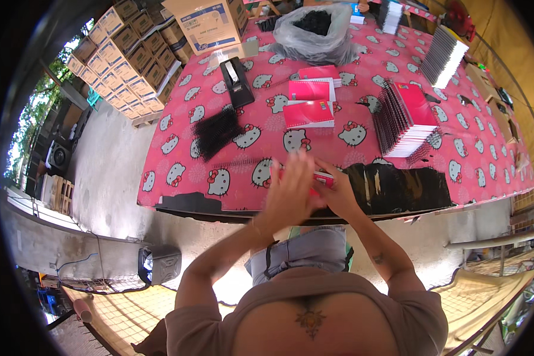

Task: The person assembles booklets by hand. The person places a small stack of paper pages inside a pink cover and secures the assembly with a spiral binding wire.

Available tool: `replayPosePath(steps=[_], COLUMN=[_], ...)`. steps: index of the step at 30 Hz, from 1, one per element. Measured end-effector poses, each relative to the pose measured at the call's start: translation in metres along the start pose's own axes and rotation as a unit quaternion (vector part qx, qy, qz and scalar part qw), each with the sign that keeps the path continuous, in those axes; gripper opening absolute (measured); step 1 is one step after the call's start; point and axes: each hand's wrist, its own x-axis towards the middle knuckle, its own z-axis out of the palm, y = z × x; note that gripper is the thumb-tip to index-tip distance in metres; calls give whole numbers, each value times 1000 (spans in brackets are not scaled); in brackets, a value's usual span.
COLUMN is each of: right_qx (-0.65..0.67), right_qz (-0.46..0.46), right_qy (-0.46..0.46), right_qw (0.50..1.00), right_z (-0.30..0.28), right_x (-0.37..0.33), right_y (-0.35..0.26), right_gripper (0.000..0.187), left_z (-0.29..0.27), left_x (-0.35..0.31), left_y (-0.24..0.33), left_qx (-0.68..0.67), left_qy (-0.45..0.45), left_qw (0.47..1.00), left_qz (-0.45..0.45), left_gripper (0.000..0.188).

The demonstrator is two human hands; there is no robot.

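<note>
At the table's near edge, a small pink-red notebook (321, 178) is between my hands, partly covered by them. My right hand (340, 193) grips its right side. My left hand (292, 188), slightly blurred, lies against it with the fingers stretched out. Just beyond, three pink notebooks (308, 113) overlap in a short row. To the right stands a stack of pink spiral-bound notebooks (404, 121). A heap of black spiral binding coils (217, 132) lies to the left, with a single coil (243, 162) stretched out below it.
A black tape dispenser (236, 83) stands behind the coils. Farther back are a clear plastic bag (314, 44) of black coils and a cardboard box (210, 26). Another notebook stack (442, 58) sits far right. Black tape (397, 188) covers part of the near edge. Cartons (124, 59) are piled at left.
</note>
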Motion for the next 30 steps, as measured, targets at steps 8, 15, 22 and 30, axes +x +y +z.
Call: replayPosePath(steps=[8,15,22,30], right_qx=[-47,-105,-61,-119], right_qz=[-9,-12,28,-8], right_qy=[6,-106,-57,-51], right_qw=[999,989,996,992], right_z=[-10,-22,-12,-12], right_x=[4,10,4,3], right_y=[41,48,53,46], right_gripper=[49,27,28,26], left_z=[11,19,20,17], left_x=[0,8,1,1], left_y=[-8,-13,4,-3], left_qx=[-71,3,-25,-4], left_qy=[27,-45,-56,-35], left_qw=[997,998,998,999], left_qz=[-18,48,32,30], left_gripper=[70,80,81,77])
